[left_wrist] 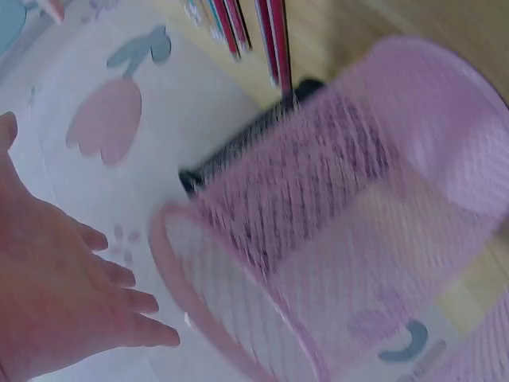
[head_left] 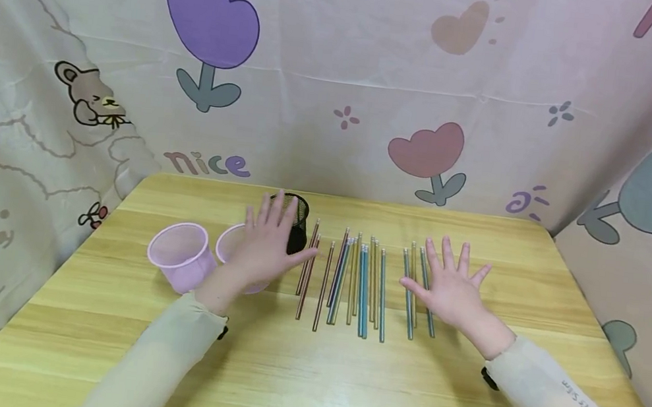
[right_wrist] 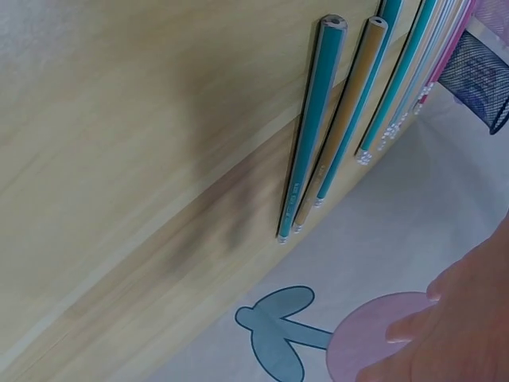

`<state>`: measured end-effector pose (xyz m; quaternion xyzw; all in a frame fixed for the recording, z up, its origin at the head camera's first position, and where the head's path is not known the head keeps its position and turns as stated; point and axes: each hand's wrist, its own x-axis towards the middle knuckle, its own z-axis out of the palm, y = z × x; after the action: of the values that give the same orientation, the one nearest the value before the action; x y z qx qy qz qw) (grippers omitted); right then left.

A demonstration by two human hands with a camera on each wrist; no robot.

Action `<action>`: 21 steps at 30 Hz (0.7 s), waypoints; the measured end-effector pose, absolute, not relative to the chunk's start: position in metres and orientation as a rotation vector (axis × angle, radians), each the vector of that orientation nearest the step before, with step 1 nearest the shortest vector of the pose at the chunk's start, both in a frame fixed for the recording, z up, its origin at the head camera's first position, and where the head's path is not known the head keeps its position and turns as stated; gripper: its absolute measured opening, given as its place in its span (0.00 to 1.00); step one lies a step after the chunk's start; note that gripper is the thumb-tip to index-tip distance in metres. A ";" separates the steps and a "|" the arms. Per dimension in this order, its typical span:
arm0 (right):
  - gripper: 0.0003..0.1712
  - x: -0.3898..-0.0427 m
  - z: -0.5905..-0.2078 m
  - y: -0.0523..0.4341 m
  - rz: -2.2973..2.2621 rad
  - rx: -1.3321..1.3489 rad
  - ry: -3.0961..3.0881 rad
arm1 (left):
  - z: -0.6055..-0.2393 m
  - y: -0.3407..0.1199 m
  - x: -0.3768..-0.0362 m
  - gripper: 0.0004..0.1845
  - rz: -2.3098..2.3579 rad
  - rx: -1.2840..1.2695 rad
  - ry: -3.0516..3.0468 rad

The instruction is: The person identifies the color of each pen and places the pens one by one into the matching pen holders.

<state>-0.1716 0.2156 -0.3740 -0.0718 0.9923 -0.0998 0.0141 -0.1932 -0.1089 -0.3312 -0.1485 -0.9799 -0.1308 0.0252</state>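
My left hand (head_left: 267, 244), fingers spread and straight, hovers above a pinkish-purple mesh pen cup (head_left: 228, 243) and holds nothing. It partly hides that cup and a black mesh pen cup (head_left: 300, 230) behind it. A matching purple cup (head_left: 184, 271) stands to the left. My right hand (head_left: 451, 289) is also spread, above the right end of the pencils, with nothing in its grasp. Red pencils (head_left: 323, 289), blue pencils (head_left: 382, 295) and gold pencils (head_left: 352, 286) lie roughly side by side, eraser ends away from me. The left wrist view shows the near purple cup (left_wrist: 318, 231) closely.
Everything stands on a light wooden table (head_left: 306, 387). A printed curtain (head_left: 331, 45) with flowers hangs along its back edge, and more printed cloth (head_left: 21, 151) lines the left and right sides.
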 end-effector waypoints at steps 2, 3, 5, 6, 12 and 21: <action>0.55 -0.172 -0.375 0.216 -0.310 -0.222 3.089 | -0.326 -0.123 -0.194 0.54 -0.441 -0.405 -3.042; 0.55 -0.172 -0.375 0.216 -0.304 -0.219 3.090 | -0.323 -0.130 -0.194 0.55 -0.456 -0.374 -3.046; 0.56 -0.172 -0.377 0.217 -0.301 -0.215 3.091 | -0.317 -0.146 -0.194 0.55 -0.471 -0.298 -3.051; 0.56 -0.172 -0.377 0.218 -0.302 -0.213 3.092 | -0.314 -0.154 -0.195 0.55 -0.469 -0.255 -3.060; 0.55 -0.173 -0.377 0.220 -0.304 -0.207 3.094 | -0.311 -0.187 -0.195 0.55 -0.464 -0.027 -3.218; 0.54 -0.175 -0.377 0.222 -0.312 -0.209 3.091 | -0.328 -0.196 -0.200 0.57 -0.672 0.020 -3.323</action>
<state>-0.1745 0.2215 -0.3769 -0.0670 0.9926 -0.1000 0.0139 -0.2001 -0.1963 -0.3279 0.0058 -0.9726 -0.1966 -0.1242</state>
